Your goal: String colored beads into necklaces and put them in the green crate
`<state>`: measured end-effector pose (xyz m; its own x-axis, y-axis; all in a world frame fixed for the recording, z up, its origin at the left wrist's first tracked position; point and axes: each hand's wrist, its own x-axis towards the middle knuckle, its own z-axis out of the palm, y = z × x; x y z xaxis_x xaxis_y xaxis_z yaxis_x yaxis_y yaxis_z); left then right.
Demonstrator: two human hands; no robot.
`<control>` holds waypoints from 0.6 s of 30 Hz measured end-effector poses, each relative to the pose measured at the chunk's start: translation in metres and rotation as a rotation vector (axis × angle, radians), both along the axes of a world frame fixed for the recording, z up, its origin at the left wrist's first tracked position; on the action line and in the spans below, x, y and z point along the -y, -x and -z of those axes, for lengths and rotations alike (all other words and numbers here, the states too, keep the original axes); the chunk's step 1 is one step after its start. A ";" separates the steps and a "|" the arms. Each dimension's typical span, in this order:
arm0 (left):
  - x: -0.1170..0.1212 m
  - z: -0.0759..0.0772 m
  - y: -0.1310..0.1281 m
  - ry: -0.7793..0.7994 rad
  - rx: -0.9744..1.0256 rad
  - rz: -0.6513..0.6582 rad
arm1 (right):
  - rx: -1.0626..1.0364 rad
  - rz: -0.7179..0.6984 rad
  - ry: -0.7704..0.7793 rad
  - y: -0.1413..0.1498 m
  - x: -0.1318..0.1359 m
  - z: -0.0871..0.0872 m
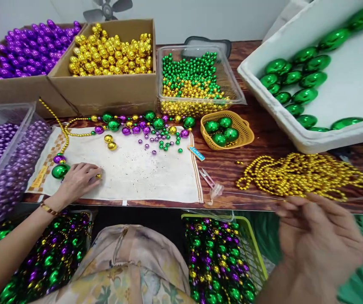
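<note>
My left hand (pixel 79 179) rests on a white cloth (pixel 130 177), its thumb and fingers closed about a small gold bead (pixel 98 176). Beside its wrist side lies a large green ball bead (pixel 60 171), joined to a strand of small gold beads (pixel 63 141). Pinched in my right hand (pixel 320 236), at the table's front edge, is a thin clear thread (pixel 247 195) that runs left toward the snips. The pink-handled thread snips (pixel 209 179) lie near the cloth's right edge. A row of green, purple and gold beads (pixel 133 122) stretches along the cloth's back edge.
Boxes of purple beads (pixel 35 50) and gold beads (pixel 111 55) stand behind, beside a clear bin (pixel 200 101). A foam box (pixel 282 114) is at right, above gold bead chains (pixel 301 175). A yellow basket (pixel 244 133) holds green balls. Below sits a green crate (pixel 254 240).
</note>
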<state>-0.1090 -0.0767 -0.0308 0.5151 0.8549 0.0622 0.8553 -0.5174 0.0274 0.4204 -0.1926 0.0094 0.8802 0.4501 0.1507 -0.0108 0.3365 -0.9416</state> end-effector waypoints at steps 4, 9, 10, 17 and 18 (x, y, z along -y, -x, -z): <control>-0.011 -0.016 -0.067 -0.064 0.214 0.031 | -0.110 -0.342 0.068 0.056 -0.006 0.018; -0.049 -0.027 -0.229 -0.071 0.352 0.335 | -0.195 -0.554 0.067 0.098 -0.011 0.048; -0.059 -0.029 -0.263 -0.069 0.331 0.376 | -0.219 -0.564 0.069 0.103 -0.009 0.053; -0.106 -0.041 -0.424 -0.034 0.199 0.252 | -0.357 -0.510 0.158 0.114 0.026 0.072; -0.109 -0.038 -0.435 -0.008 0.188 0.233 | -0.361 -0.478 0.173 0.115 0.030 0.075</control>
<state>0.3263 0.0325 0.0071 0.6761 0.7142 0.1811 0.6940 -0.6999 0.1690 0.3057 -0.2226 -0.0653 0.5574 0.7982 -0.2286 -0.4500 0.0591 -0.8911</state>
